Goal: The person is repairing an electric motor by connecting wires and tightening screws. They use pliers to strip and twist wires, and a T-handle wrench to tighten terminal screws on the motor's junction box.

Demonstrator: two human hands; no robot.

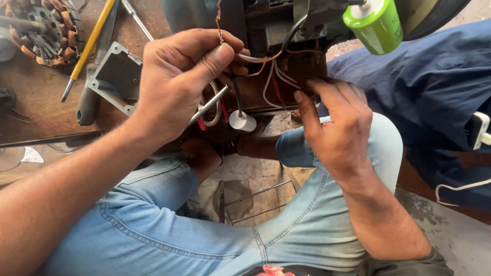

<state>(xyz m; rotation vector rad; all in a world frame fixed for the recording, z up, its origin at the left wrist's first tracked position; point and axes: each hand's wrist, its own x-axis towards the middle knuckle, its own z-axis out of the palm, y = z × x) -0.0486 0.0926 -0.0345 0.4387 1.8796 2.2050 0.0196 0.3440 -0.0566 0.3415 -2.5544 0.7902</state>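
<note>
Left hand (176, 82): fingers curled together, thumb pressed down against the forefinger, pinching a bundle of thin wires (271, 76) — white, red, orange-brown. A slim metal tool shaft (208, 106) runs out from under the same grip, slanting down-left; can't tell what its tip is, the hand hides the handle end. Forearm comes in from lower left across the knee.

Right hand (335, 128): back of hand up, fingers together and extended, tips pushed into the wires at the edge of the brown housing (302, 69). Can't tell whether they're actually clamped on a wire; tips are hidden behind the bundle. Wrist bent, forearm coming in from lower right.

Wires run from the dark motor body (271, 25) at top centre down between both hands. A small white cylindrical capacitor (242, 121) hangs off a black lead just below the left hand.

Containers: green plastic bottle (375, 25) with white cap, tilted, top right, contents not visible. Open grey metal box frame (118, 76) on the counter (36, 102) left of the left hand, partly covered by that hand.

Rest on the counter: yellow-handled screwdriver (89, 46), a dark tool handle (88, 105), copper-wound stator (43, 30) cut off at the top-left corner.

Blue jeans (204, 225) fill the lower frame. Dark blue cloth (429, 87) at right with a white charger plug (478, 130), cut off by the frame edge. Wire rack (255, 202) on the floor between the knees.
</note>
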